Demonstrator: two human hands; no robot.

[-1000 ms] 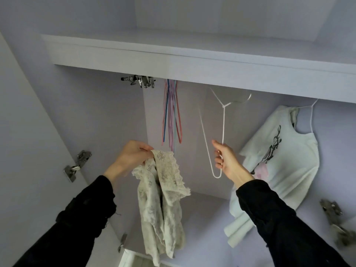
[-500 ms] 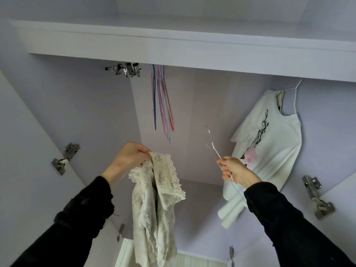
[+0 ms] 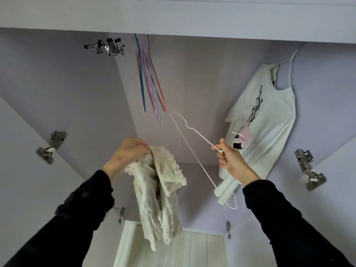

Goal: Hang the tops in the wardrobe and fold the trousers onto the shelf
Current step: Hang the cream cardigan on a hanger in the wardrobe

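Left hand point(image 3: 128, 153) grip bunched on lace top point(image 3: 159, 191) hanging below, right hand point(image 3: 232, 160) grip pinching white wire hanger point(image 3: 192, 155) neck

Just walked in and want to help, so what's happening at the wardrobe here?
A person is hanging tops. The left hand grips a bunched cream lace top; the right hand holds a bare white wire hanger near its hook. The lace top is not yet on the hanger. A white printed top already hangs at the right, and spare coloured hangers hang further back.
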